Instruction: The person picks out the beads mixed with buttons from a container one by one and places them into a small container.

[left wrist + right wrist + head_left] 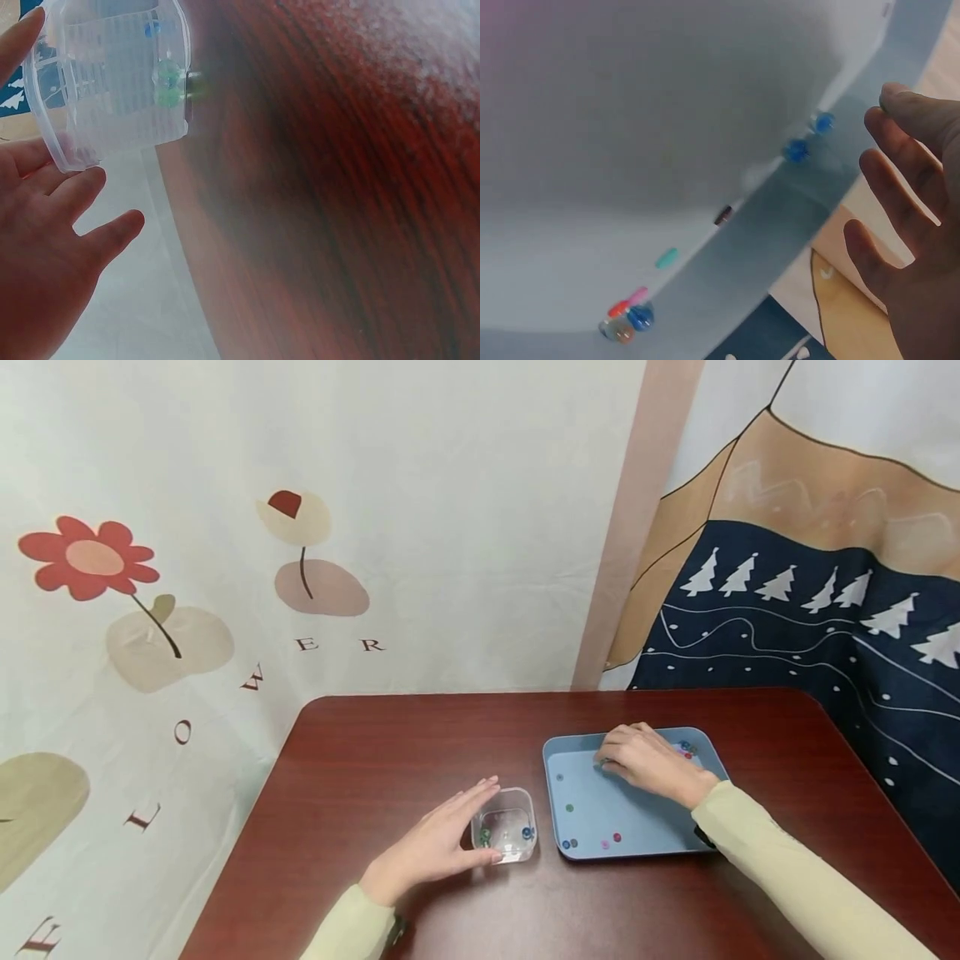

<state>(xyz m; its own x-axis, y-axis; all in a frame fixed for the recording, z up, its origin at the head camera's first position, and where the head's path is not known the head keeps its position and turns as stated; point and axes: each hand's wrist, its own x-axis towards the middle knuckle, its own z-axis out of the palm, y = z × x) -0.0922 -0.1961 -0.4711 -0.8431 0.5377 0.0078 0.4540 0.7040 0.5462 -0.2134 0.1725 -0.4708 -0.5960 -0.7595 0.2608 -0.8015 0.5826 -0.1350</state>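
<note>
My left hand (438, 839) holds a small clear plastic box (516, 798) at its left side, thumb near the front and fingers behind. Green marbles (169, 84) and blue marbles (527, 833) lie in the box. Over the far part of a blue tray (637, 852), my right hand (648, 764) has loosely bent fingers. In the right wrist view its thumb tip meets the index fingertip, with nothing visible between them. Two blue marbles (796, 150) lie along the tray wall near these fingertips. Farther along that wall are small coloured discs like buttons (667, 258) and a cluster of marbles (640, 316).
Several more small pieces lie in the tray, including a green one (569, 808) and a red one (617, 837). Tray and box stand side by side on a dark red wooden table (375, 752). Printed curtains (465, 527) hang behind it.
</note>
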